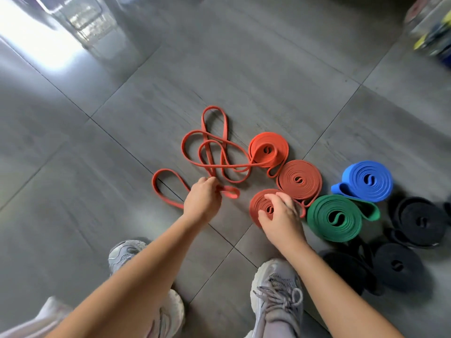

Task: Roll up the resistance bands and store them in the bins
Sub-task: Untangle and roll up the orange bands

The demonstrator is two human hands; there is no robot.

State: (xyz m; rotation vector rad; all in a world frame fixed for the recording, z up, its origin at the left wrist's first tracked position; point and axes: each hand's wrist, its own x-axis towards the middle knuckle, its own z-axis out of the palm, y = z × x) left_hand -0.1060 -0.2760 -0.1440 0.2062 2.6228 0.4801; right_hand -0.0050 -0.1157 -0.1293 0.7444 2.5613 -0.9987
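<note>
Grey floor tiles (244,69) fill the view, with a blurred clear bin (429,28) at the far right corner and another clear container (90,23) at the far left. The left hand (202,198) has its fingertips drawn together, pinching a strand of the loose red band (214,147) where its loops cross just ahead of the knuckles. The right hand (280,215) sits clawed over the small red coil (261,203), thumb at its near edge and fingers curled over the top, keeping it flat on the tile. Just beyond lie a brick-red coil (299,179) and an orange-red coil (268,150), then a green coil (338,217), a blue coil (368,180) and black coils (419,220) further right. The loose band's loops appear to run up against the orange-red coil's tail, so a hard tug from the left hand could likely drag that coil or pull it open. The small coil looks springy; if the right hand lifts off, its outer turns may unwind. All the bands lie well apart from the bins.
</note>
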